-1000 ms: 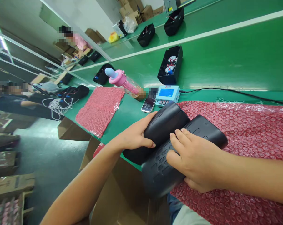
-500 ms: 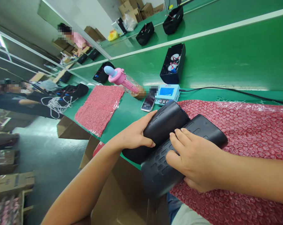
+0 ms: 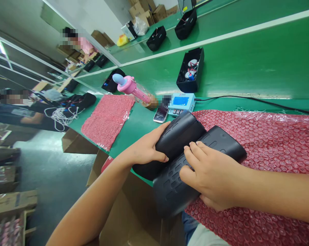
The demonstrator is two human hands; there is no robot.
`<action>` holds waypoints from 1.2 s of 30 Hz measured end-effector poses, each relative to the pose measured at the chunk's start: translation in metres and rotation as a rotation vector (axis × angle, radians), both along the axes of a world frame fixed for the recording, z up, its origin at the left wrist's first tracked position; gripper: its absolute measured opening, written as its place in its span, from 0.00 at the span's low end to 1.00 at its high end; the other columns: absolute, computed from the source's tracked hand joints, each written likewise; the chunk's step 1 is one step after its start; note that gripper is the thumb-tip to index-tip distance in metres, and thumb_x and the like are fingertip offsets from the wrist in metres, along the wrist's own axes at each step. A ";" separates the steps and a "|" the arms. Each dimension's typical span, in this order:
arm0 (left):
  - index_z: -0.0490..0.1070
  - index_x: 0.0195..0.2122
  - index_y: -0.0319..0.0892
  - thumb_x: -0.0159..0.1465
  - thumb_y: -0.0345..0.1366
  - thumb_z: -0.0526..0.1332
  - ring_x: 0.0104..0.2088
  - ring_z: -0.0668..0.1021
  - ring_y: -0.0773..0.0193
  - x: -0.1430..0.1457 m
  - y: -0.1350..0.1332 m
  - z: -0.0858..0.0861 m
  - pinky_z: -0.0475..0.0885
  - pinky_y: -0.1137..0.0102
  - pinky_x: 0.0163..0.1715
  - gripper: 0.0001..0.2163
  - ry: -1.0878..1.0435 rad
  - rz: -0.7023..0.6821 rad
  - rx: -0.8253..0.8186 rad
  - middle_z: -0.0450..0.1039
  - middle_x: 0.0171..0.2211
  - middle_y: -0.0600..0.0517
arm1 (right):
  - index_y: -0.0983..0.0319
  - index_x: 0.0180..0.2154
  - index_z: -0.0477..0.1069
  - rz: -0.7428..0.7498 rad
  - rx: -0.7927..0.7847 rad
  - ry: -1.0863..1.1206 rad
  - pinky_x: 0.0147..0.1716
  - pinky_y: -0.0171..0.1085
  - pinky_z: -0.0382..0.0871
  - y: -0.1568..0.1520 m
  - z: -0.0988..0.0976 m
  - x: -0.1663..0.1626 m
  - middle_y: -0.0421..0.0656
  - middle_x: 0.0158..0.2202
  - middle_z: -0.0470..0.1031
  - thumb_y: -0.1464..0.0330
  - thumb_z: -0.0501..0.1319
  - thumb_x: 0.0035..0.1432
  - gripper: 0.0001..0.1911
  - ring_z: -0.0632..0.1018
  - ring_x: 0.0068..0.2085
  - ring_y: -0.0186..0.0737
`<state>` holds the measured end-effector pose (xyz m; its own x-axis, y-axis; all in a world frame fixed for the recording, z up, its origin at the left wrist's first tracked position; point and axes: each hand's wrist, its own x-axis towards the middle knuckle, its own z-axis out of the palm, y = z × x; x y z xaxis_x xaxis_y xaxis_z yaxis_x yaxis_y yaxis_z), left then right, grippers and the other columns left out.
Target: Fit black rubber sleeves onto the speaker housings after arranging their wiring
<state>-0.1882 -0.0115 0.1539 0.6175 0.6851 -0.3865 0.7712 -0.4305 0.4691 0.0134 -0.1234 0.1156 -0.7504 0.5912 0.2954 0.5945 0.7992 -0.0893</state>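
Side by side, black casings (image 3: 185, 155), under each hand (image 3: 208, 174)

Two black, oblong, rounded housings are seen side by side, touching along their long edges, with their long axes running from about 7 o'clock to 1 o'clock. The far housing (image 3: 173, 143), smooth and matte with faint moulded slots on its curved back, is lying at 10 o'clock of the near housing (image 3: 185, 174), whose surface is patterned with rows of small oval recesses. Both are laid with their upper ends on the pink bubble wrap (image 3: 272, 136), while their lower ends are projected past the table edge at 7 o'clock.
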 end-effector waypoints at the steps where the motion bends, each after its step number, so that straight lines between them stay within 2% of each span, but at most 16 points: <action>1: 0.41 0.63 0.43 0.47 0.36 0.64 0.56 0.62 0.51 0.000 0.000 0.000 0.58 0.59 0.57 0.44 0.000 0.000 -0.001 0.52 0.61 0.48 | 0.68 0.39 0.62 0.003 -0.003 0.002 0.47 0.55 0.60 0.000 0.000 0.000 0.73 0.49 0.64 0.58 0.66 0.40 0.28 0.71 0.47 0.68; 15: 0.41 0.63 0.44 0.46 0.36 0.65 0.56 0.63 0.49 -0.003 0.002 -0.003 0.58 0.56 0.57 0.45 -0.010 0.010 -0.004 0.52 0.61 0.47 | 0.67 0.40 0.62 0.002 -0.007 0.002 0.46 0.55 0.61 0.001 0.000 0.000 0.73 0.48 0.64 0.56 0.68 0.37 0.31 0.71 0.47 0.69; 36: 0.42 0.63 0.41 0.46 0.37 0.64 0.56 0.63 0.49 0.001 0.000 0.000 0.58 0.57 0.57 0.45 0.019 0.047 -0.011 0.52 0.61 0.46 | 0.67 0.40 0.62 -0.004 -0.024 0.003 0.48 0.55 0.59 0.001 0.000 0.000 0.72 0.49 0.64 0.58 0.68 0.36 0.31 0.70 0.47 0.68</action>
